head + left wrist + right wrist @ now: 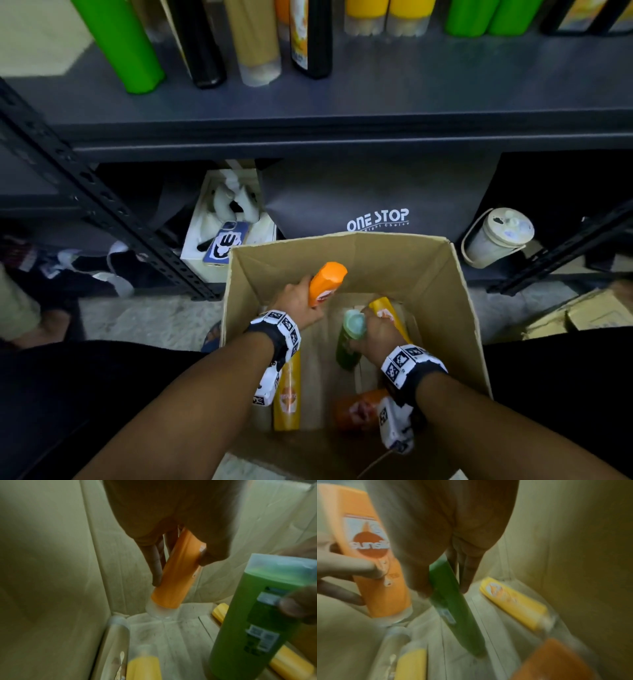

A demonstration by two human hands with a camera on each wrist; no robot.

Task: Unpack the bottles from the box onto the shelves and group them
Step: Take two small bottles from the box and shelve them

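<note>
Both hands are inside the open cardboard box (442, 274) on the floor. My left hand (298, 301) grips an orange bottle (327, 282) (178, 574) (375, 566), held cap-down and lifted toward the box's far left. My right hand (375, 334) grips a green bottle (349, 342) (257, 615) (455, 608) with a pale cap, tilted. On the box floor lie a yellow bottle (287, 394) at the left, another yellow bottle (390, 315) (513, 605) at the far right, and an orange bottle (359, 409) near my right wrist.
A dark metal shelf (376, 99) above the box holds green (120, 44), black (202, 44), beige (257, 41) and yellow (387, 17) bottles. Under it sit a grey "ONE STOP" bag (376, 195), a white box (226, 219) and a white lidded container (496, 236). A slotted upright (102, 202) stands left.
</note>
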